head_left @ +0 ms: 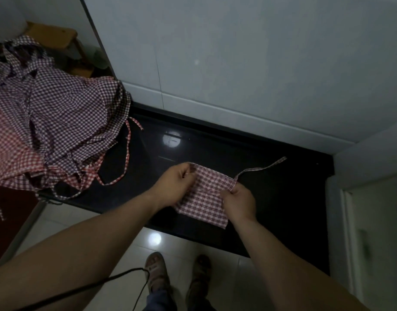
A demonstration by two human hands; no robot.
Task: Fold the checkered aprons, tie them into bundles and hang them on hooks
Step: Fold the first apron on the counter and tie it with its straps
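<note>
The folded apron (204, 199) is lying on the glossy black worktop (283, 182) as a flat, roughly square pad of thin woven cloth with a red-and-white check. Its near corner is reaching the front edge of the worktop.

The left hand (174, 184) is gripping the far left corner of the folded apron, with its fingers (186, 173) curled and pinching the cloth. The right hand (238, 202) is gripping the right edge of the folded apron, with its fingers curled round the fabric at the root of the strap (261, 168). The strap, a narrow flat band in the same check, is running away from the folded apron to the far right across the worktop.

Well to the left of the folded apron, a loose pile of aprons (53, 122) is sitting crumpled on the worktop, in purple-and-white and red-and-white checks, with thin ties trailing towards the folded apron.

Behind the folded apron, a smooth white tiled wall (238, 63) is rising from the worktop. Below it, pale glossy floor tiles (85, 230) are reflecting a light spot, and two sandalled feet (157, 272) are standing there.
</note>
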